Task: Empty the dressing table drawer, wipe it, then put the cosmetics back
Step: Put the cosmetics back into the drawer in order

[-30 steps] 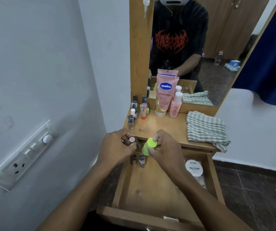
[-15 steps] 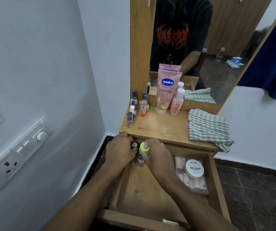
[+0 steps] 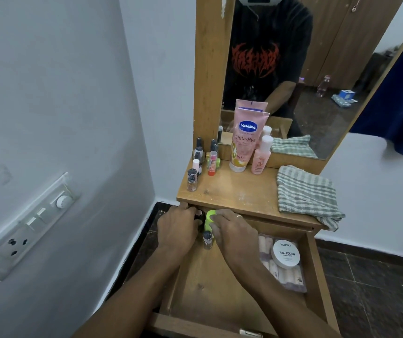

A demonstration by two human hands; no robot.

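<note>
The wooden drawer [image 3: 316, 284] stands pulled open below the dressing table top [image 3: 239, 191]. My left hand [image 3: 177, 229] is at the drawer's back left corner, closed around a small dark bottle with a pinkish cap [image 3: 199, 212]. My right hand [image 3: 234, 231] holds a lime-green capped bottle [image 3: 209, 217] right beside it. A small nail polish bottle [image 3: 207, 240] stands in the drawer between my hands. A white nail polish remover tub [image 3: 285, 256] lies on a clear pack of rolls [image 3: 290, 279] at the drawer's right side.
On the table top stand several nail polish bottles [image 3: 192, 180], a lip balm [image 3: 212, 164], a pink Vaseline tube [image 3: 244, 140] and a small pink bottle [image 3: 260, 157]. A striped cloth [image 3: 305, 191] lies at the right. The mirror [image 3: 293, 69] rises behind; a wall with a switchboard [image 3: 25, 230] is on the left.
Both hands went down from the table's front edge into the back left corner of the drawer, carrying the two bottles with them.
</note>
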